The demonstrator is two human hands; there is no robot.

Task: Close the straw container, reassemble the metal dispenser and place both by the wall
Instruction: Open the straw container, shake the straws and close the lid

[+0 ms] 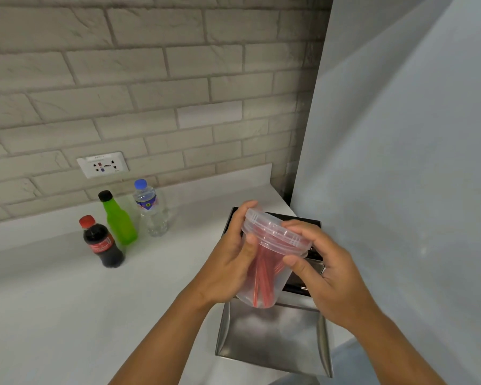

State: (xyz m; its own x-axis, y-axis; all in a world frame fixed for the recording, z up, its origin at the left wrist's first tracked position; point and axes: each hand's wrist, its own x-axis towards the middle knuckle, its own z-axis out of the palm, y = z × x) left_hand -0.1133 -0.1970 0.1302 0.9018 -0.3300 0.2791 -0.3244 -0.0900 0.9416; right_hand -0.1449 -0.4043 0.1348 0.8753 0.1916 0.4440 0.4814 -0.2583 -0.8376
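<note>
- I see the brick wall (150,79) filling the upper left of the frame, with a white socket plate (102,164) low on it; a plain grey panel (400,134) takes the whole right side.
- The white counter (53,301) runs across the lower left and centre, reaching back to the wall.
- The metal dispenser (272,334) lies on the counter at lower centre-right, directly under my hands. Its shiny tray-like part faces the camera and a dark boxy section sits behind it toward the wall; the hands and container hide much of its middle, so I cannot tell how its pieces join.
- My left hand (231,262) grips the left side of the straw container (264,273), fingers curled around the body and rim, thumb pressed on the wall.
- My right hand (325,270) is closed on the right side, fingers over the lid's edge, thumb against the body below it.
- The container is held in the air above the dispenser, at centre-right of the frame. It is clear plastic, its long axis tilted: the lidded end points up and toward the wall, the base down toward the camera.
- The lid (275,232) sits on top; whether it is fully sealed I cannot tell.
- Inside are red straws (261,284), lying roughly along the container's axis.
- Three bottles stand together at centre-left, well apart from my hands: a clear water bottle (150,209) with a blue cap, a green bottle (118,220) with a black cap, and a dark cola bottle (103,243) with a red cap.
</note>
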